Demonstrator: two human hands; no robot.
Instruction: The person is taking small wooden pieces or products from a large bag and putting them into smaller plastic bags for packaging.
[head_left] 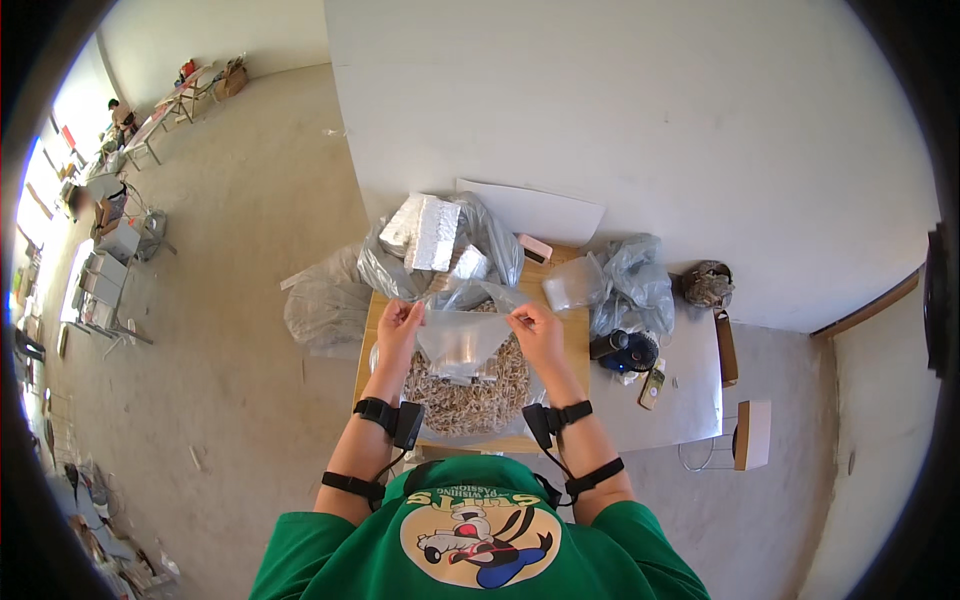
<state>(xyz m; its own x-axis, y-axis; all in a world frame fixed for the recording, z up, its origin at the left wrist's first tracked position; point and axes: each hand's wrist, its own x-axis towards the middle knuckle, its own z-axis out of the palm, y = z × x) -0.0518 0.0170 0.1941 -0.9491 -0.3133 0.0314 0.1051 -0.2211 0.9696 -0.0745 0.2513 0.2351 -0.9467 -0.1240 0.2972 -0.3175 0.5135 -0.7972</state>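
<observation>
A clear plastic bag [462, 338] is stretched between my two hands at the middle of the table. My left hand [402, 318] pinches its left upper corner, and my right hand [536, 328] pinches the right one. Beneath the bag lies a heap of tan shredded paper [468, 402], spread in a plastic-lined place at the near edge. Small shiny things show through the bag's lower part, too indistinct to name. Just beyond my hands, a grey plastic bag [494, 238] holds silvery foil-like blocks [432, 234].
On the right stand a crumpled grey bag [636, 282], a dark blue round object [634, 352], a phone-like object [652, 388] and a camouflage cap [706, 284]. A pink box [535, 248] lies near the wall. Another filled bag [325, 300] sits left. People work far left.
</observation>
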